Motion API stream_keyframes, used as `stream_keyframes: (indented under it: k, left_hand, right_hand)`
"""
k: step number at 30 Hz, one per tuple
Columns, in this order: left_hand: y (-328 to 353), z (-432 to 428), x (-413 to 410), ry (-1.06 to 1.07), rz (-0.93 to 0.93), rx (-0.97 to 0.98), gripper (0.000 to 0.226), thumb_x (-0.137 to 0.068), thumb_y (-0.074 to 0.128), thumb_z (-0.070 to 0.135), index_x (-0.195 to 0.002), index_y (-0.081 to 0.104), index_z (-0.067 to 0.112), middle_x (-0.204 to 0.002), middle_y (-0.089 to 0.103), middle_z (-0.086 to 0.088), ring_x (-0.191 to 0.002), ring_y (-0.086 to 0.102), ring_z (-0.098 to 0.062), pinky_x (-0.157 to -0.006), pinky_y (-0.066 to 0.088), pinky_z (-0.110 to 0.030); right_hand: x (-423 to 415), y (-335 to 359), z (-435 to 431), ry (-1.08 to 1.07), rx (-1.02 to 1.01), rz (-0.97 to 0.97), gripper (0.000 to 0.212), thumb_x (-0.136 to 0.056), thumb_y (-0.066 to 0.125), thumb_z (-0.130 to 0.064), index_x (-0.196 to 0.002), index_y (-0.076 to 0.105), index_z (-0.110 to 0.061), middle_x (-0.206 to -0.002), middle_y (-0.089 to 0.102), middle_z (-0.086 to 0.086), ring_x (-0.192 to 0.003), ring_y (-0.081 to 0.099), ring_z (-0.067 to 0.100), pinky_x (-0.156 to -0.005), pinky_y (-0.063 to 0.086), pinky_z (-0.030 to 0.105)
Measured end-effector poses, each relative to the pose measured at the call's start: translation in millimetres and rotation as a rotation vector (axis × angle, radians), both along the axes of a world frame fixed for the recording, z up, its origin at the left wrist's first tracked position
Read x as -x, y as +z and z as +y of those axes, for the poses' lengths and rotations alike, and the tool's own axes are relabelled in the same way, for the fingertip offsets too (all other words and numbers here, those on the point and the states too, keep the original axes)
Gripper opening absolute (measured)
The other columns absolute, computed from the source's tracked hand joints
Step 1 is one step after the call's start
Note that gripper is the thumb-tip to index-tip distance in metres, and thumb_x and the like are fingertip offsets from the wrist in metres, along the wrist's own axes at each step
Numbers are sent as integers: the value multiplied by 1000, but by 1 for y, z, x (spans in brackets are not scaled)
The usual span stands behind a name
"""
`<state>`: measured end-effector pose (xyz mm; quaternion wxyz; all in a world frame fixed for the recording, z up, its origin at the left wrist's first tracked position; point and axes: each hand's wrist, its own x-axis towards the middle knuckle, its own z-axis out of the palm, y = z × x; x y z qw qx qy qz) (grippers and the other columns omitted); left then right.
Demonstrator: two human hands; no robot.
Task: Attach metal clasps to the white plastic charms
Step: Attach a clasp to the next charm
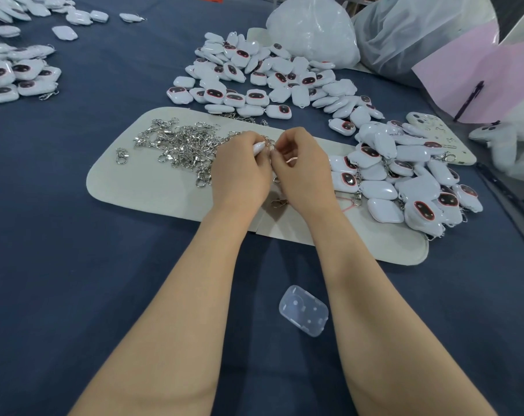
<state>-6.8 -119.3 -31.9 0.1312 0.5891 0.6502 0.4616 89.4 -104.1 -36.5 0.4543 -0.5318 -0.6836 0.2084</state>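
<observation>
My left hand (241, 166) grips a white plastic charm (259, 147) over the cream mat (152, 187). Close against it, my right hand (299, 166) pinches a small metal clasp (272, 144) at the charm's end. A heap of loose silver clasps (182, 142) lies on the mat to the left of my hands. Unclasped white charms with dark faces are piled behind the mat (263, 76). Another pile of charms (404, 175), some with clasps on them, lies at the right of the mat. One clasp (280, 203) lies on the mat between my wrists.
A clear plastic case (303, 310) lies on the blue cloth near me. More charms (17, 76) are heaped at the far left. White plastic bags (311, 28) and a pink sheet (477, 79) stand at the back right. A phone (434, 136) lies beside the right pile.
</observation>
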Motion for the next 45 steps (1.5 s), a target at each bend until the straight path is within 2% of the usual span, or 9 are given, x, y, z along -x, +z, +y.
stream_keyframes:
  k: [4,8,14,20,26,30,34,37,45]
  left_hand:
    - [0,0,0,-6,18,-2,14,-91,54,14,-94,66,7,-96,69,-6,-89,59,-26,-75,40,-30]
    - [0,0,0,-9,-17,8,15,-91,53,15,-94,66,7,-94,68,-5,-87,58,-24,-73,40,-29]
    - [1,2,2,-47,-39,62,16,-91,54,16,-88,65,5,-77,57,-1,-72,48,-20,-56,25,-20]
    - [1,1,2,-68,26,77,15,-91,55,19,-84,59,6,-75,53,-2,-71,44,-23,-55,21,-24]
    - [1,-1,0,-28,-40,24,14,-88,57,20,-94,65,9,-90,68,-7,-83,58,-26,-71,45,-33]
    - [0,0,-1,-21,-68,-6,13,-89,57,19,-94,65,9,-90,68,-6,-84,59,-25,-71,44,-32]
    - [-1,1,1,-3,-89,-27,11,-90,56,17,-93,64,10,-90,67,-3,-81,57,-20,-70,42,-29]
    - [-1,2,1,-14,-158,-29,11,-89,58,16,-93,66,9,-86,63,2,-78,54,-15,-66,36,-21]
    - [2,2,1,-125,-206,13,8,-86,62,13,-90,69,15,-80,62,6,-78,57,-13,-63,37,-14]
  right_hand:
    - [-1,-1,0,26,7,-14,12,-87,56,-6,-88,48,-16,-87,57,-3,-83,55,13,-74,43,20]
    - [-1,-3,-1,50,-14,-13,14,-88,52,-5,-86,46,-18,-78,56,-6,-71,52,11,-64,39,15]
    - [-4,-3,-1,60,-28,1,16,-90,50,-4,-87,46,-19,-74,53,-16,-67,52,0,-61,38,7]
    - [-5,-3,-1,34,-8,-9,15,-90,50,-3,-88,48,-17,-72,52,-15,-67,51,6,-66,43,20]
    - [-2,-1,-1,28,38,80,13,-91,54,-6,-92,48,-18,-80,56,-10,-75,57,8,-75,49,25]
    - [-2,0,0,15,62,117,12,-91,56,-7,-92,53,-19,-82,58,-12,-78,56,3,-77,49,22]
    - [-2,1,-1,13,34,79,10,-90,58,-9,-89,53,-18,-81,56,-16,-76,53,-4,-70,42,7]
    - [-2,1,-1,-16,-5,72,8,-89,58,-10,-89,54,-17,-86,59,-8,-77,53,-2,-69,40,8]
    - [-3,4,-1,-51,19,141,12,-90,55,-3,-93,61,-13,-80,57,-17,-76,55,1,-70,42,5]
